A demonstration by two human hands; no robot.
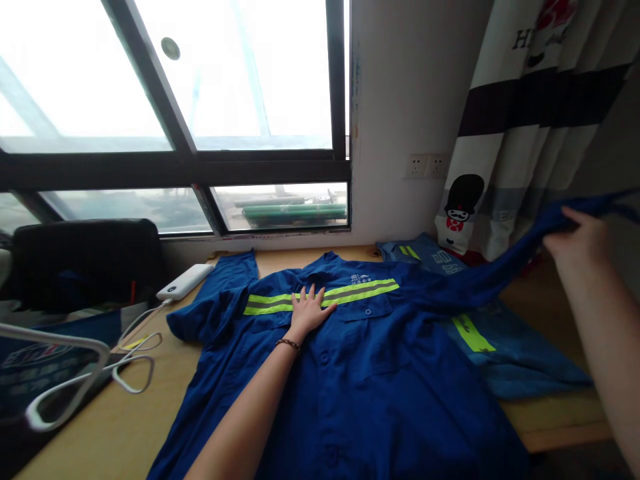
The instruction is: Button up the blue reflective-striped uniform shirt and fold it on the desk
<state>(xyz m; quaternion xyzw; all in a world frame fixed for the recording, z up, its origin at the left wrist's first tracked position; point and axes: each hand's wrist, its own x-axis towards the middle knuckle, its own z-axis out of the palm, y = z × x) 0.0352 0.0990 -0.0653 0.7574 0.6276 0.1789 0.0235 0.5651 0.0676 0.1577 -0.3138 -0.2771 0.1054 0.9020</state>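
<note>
A blue work shirt (pixel 360 373) with a yellow-green reflective chest stripe lies front up on the wooden table (pixel 125 427). My left hand (pixel 309 308) presses flat on its chest, fingers spread across the stripe. My right hand (pixel 575 240) is raised at the right and closed on the shirt's right sleeve (pixel 500 270), holding it stretched out above the table. The shirt's other sleeve (pixel 210 307) lies loose on the table at the left.
Folded blue garments (pixel 500 347) lie at the right under the lifted sleeve. A white power bank (pixel 185 281) with its cable and white hangers (pixel 95 373) sit at the left. A black chair back (pixel 85 263), a window, a wall socket (pixel 425 165) and a curtain (pixel 525 133) stand behind.
</note>
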